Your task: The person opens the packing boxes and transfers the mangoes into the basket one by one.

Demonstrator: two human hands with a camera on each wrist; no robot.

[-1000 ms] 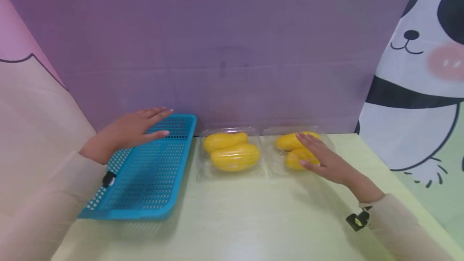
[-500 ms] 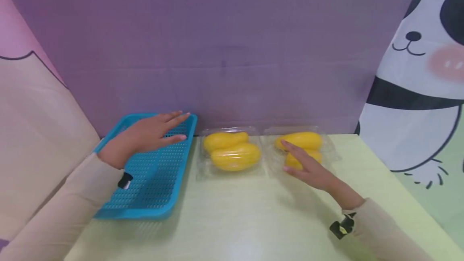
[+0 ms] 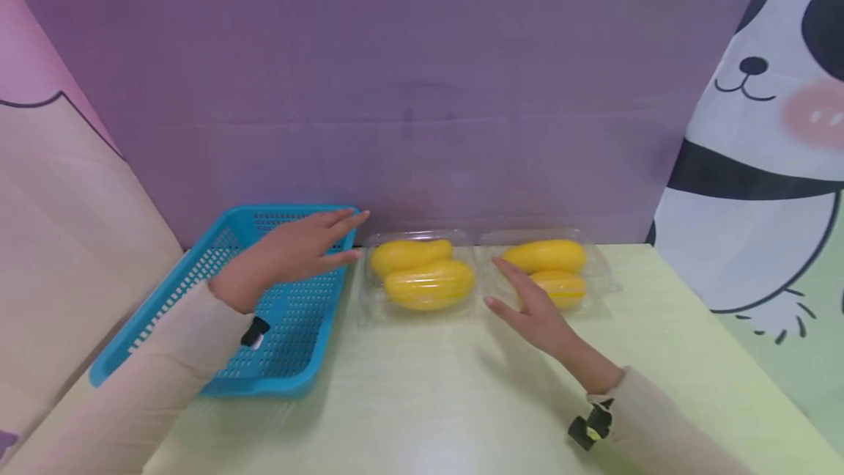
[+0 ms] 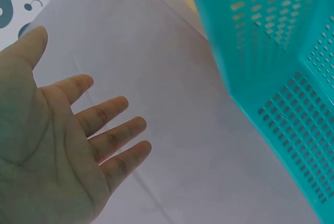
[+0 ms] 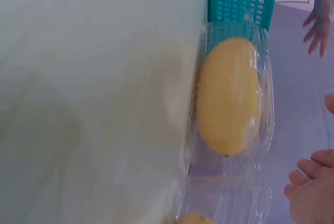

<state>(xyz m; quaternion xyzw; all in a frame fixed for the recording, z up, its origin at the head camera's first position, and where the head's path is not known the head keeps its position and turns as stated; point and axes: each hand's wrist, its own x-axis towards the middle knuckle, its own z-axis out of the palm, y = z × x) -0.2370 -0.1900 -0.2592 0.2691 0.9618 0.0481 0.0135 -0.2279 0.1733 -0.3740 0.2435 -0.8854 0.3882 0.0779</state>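
Two clear plastic boxes stand side by side at the back of the table, each with two yellow mangoes inside. In the head view the left box (image 3: 369, 310) is near the middle, the right box (image 3: 601, 270) beside it. My right hand (image 3: 537, 314), fingers spread and holding nothing, hovers in front of the right box and partly hides its front mango (image 3: 560, 288). Above the right rim of a blue plastic basket (image 3: 280, 387) my left hand (image 3: 300, 251) hangs with straight fingers. Its bare palm (image 4: 52, 156) shows in the left wrist view.
The pale table (image 3: 409, 402) runs toward me, with a purple cloth (image 3: 422, 94) upright behind it. A panda print (image 3: 758, 226) covers the cloth on the right. The basket takes up the table's left side.
Both hands have moved: the left to the right across the basket, the right to the left and slightly down, uncovering more of the right box. The boxes and basket have stayed put.
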